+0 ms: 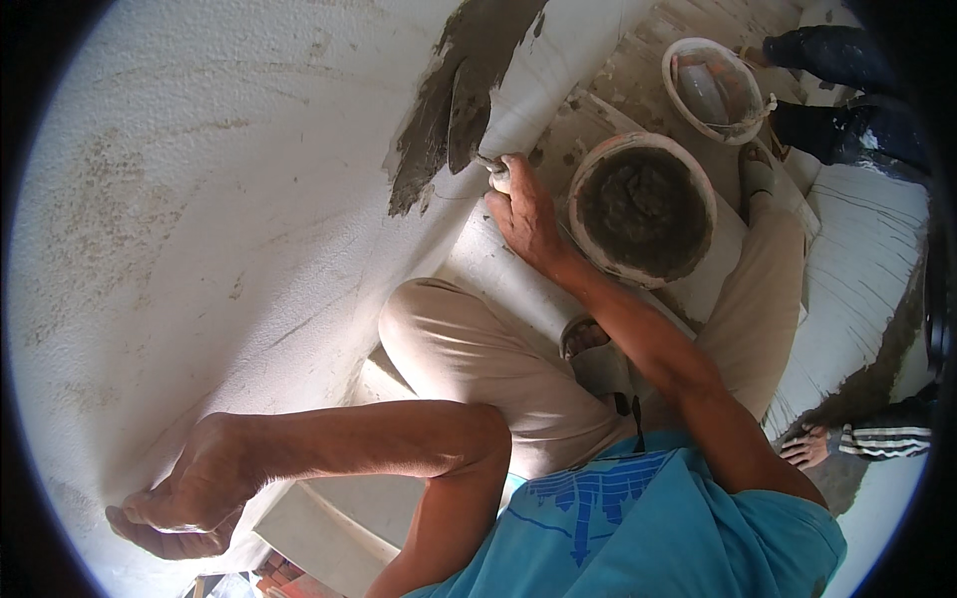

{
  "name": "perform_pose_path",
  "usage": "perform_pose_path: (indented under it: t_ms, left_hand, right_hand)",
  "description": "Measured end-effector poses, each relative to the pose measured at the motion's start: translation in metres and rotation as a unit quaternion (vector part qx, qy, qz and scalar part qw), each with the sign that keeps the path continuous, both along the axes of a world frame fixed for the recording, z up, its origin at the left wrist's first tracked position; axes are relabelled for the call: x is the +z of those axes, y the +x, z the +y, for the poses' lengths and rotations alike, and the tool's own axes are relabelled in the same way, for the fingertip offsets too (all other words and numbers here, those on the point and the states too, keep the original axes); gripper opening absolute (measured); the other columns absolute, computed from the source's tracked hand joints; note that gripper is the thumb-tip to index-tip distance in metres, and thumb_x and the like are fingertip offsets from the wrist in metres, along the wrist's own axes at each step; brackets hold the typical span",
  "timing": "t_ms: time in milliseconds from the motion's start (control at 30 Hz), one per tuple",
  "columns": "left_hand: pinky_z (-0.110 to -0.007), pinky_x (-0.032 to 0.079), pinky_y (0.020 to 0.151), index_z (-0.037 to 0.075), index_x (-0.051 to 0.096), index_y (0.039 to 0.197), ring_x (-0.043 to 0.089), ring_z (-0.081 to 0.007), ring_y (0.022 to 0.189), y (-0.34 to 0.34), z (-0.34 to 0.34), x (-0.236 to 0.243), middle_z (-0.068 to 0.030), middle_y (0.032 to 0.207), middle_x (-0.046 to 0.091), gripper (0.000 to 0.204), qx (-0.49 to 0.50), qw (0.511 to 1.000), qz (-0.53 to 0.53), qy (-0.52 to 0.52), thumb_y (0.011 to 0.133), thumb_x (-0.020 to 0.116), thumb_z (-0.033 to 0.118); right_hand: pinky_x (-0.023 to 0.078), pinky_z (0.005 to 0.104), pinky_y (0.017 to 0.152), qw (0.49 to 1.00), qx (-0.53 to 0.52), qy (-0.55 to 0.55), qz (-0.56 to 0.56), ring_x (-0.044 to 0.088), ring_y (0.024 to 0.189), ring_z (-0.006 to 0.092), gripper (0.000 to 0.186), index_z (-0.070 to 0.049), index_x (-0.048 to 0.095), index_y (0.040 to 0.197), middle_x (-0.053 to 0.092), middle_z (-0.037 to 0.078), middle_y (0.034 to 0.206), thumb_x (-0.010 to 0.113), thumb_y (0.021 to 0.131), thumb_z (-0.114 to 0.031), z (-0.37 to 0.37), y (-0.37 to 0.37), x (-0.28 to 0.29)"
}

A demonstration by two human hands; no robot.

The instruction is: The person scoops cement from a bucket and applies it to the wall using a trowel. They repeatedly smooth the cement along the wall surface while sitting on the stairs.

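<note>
My right hand is closed around the pale handle of a trowel. Its long blade lies against a dark grey patch of wet mortar on the white textured wall. Just right of that hand stands a round bucket holding grey mortar. At the lower left, my left hand is beside the wall, its fingers loosely bent with a gap at the thumb. Nothing shows in it; whether its fingertips touch the wall is unclear.
A second bucket, holding tools, stands at the upper right beside another person's dark trouser legs. Another person's hand, with a striped cuff, rests at the right. Below my left forearm are pale boards and reddish bricks.
</note>
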State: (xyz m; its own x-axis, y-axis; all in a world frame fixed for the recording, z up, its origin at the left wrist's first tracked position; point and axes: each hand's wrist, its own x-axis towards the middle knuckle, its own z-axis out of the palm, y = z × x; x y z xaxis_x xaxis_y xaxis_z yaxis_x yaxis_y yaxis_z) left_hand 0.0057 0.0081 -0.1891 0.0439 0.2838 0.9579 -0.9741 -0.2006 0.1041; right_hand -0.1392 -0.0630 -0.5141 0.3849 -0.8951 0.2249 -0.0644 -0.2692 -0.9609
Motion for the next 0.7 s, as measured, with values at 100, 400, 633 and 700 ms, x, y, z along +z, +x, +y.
perform_pose_path:
  t_ms: [100, 400, 633, 700]
  left_hand:
    - [-0.048, 0.052, 0.092, -0.001, 0.066, 0.083, 0.059, -0.0269, 0.106, -0.001, 0.0, 0.0, -0.013, 0.102, 0.062, 0.019, 0.001, 1.0, 0.0, 0.0, 0.07, 0.06, 0.012]
    - [-0.049, 0.052, 0.092, -0.001, 0.066, 0.082, 0.059, -0.0269, 0.107, 0.0, 0.003, 0.0, -0.0128, 0.102, 0.062, 0.019, 0.005, 1.0, 0.001, -0.003, 0.069, 0.06, 0.011]
    - [-0.049, 0.052, 0.092, 0.0, 0.066, 0.082, 0.059, -0.027, 0.107, -0.001, 0.004, 0.002, -0.0127, 0.102, 0.062, 0.018, 0.004, 1.0, 0.001, -0.012, 0.069, 0.061, 0.011]
    - [-0.049, 0.052, 0.092, 0.0, 0.066, 0.082, 0.059, -0.027, 0.107, 0.0, 0.004, 0.003, -0.0127, 0.102, 0.062, 0.018, 0.005, 1.0, 0.001, -0.011, 0.068, 0.061, 0.011]
  right_hand:
    - [0.047, 0.0489, 0.079, 0.999, 0.035, -0.015, 0.029, 0.057, 0.09, 0.0445, 0.036, 0.003, 0.047, 0.113, 0.054, 0.024, 0.099, 0.062, 0.08, -0.003, 0.002, -0.002, -0.002]
    - [0.048, 0.0502, 0.081, 0.998, 0.033, -0.018, 0.045, 0.058, 0.093, 0.0438, 0.037, 0.003, 0.049, 0.113, 0.056, 0.024, 0.104, 0.063, 0.08, -0.005, 0.021, -0.026, -0.009]
    - [0.047, 0.0477, 0.079, 0.996, 0.032, -0.05, 0.065, 0.059, 0.091, 0.0439, 0.038, 0.003, 0.048, 0.118, 0.058, 0.025, 0.103, 0.062, 0.083, -0.003, -0.009, -0.016, 0.002]
    - [0.047, 0.048, 0.079, 0.99, 0.084, -0.08, 0.083, 0.059, 0.092, 0.0439, 0.038, 0.002, 0.048, 0.118, 0.058, 0.025, 0.103, 0.063, 0.083, -0.003, -0.004, -0.023, 0.001]
